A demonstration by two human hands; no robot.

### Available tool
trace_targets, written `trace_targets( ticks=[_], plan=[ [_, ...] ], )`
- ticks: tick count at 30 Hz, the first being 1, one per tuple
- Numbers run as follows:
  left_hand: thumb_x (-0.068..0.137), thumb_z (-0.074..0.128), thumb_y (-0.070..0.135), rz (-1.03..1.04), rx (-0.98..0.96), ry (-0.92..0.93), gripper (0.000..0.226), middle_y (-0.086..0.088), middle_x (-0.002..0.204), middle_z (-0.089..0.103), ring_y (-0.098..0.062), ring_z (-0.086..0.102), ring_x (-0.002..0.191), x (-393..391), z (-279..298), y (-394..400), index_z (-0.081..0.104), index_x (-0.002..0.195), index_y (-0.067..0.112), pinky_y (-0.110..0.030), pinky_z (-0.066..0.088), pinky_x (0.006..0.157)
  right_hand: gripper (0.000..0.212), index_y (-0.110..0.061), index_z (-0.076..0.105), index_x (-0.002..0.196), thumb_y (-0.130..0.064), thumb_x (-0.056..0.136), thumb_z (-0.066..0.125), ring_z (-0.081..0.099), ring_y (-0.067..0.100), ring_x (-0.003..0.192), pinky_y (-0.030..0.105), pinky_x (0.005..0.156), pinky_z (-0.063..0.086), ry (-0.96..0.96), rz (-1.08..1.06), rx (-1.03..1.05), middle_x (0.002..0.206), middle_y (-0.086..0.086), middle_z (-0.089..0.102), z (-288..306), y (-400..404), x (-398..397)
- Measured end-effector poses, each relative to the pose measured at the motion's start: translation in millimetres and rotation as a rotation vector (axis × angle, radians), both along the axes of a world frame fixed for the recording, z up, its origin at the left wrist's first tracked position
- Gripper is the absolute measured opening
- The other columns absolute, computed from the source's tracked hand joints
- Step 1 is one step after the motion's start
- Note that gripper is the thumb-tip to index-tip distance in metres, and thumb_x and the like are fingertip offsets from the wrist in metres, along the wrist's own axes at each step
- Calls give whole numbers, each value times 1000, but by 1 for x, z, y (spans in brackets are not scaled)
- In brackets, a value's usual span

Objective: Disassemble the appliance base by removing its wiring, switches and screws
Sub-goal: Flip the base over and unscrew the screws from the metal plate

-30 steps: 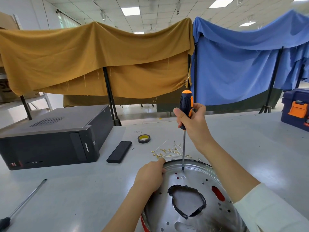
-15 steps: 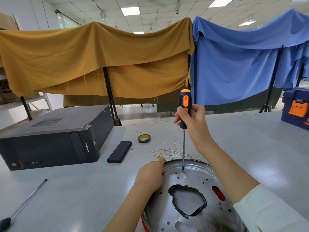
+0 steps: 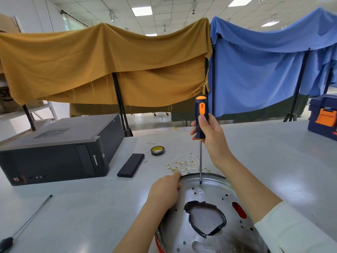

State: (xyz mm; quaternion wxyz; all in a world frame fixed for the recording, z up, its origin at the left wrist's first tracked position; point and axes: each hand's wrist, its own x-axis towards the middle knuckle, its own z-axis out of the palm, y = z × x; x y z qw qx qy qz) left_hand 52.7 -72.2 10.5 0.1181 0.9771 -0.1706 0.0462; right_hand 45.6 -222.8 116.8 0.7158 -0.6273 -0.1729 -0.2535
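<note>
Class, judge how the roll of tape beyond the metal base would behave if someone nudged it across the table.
The roll of tape lies flat on the table, so it would probably slide, not roll. It looks small and hollow, so likely light. Stood on edge, it would probably roll.

We see a black-and-orange screwdriver (image 3: 200, 118), a silvery metal base (image 3: 215, 203) with black-taped hole, mustard cloth (image 3: 102, 66), blue cloth (image 3: 264, 70), a black computer case (image 3: 54, 148), and yellow-cored black tape (image 3: 157, 150).
</note>
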Motion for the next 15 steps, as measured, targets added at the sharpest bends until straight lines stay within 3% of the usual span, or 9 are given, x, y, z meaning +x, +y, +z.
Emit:
trace_targets(
  ticks=[2,7,11,15],
  plan=[
    [96,37,19,-6,-2,-5,26,-12,110,61,-32,57,96,-1,0,0,45,121,23,-31,38,66,16,-23,49,108,-32,99,40,52,9,65,22,59,47,14,43,43,83,-1,57,1,1,-1],
    [96,38,19,-8,-2,-9,26,-12,108,62,-32,58,95,-1,1,0,45,121,23,-31,38,65,29,-15,35,109,-18,92,58,48,11,58,24,54,44,2,-14,53,81,2,54,1,1,-1],
    [96,38,19,-9,2,-7,24,-12,106,62,-32,58,93,-2,2,0,45,118,22,-31,37,64,9,-21,47,104,-25,96,48,56,11,70,24,59,49,-5,-13,8,89,4,55,0,1,0],
    [96,37,18,-11,9,-8,22,-12,105,62,-32,57,92,-4,3,0,45,116,21,-31,36,63,19,-27,51,108,-30,100,35,53,10,71,22,61,49,11,9,27,89,1,57,0,2,-1]
  ],
)
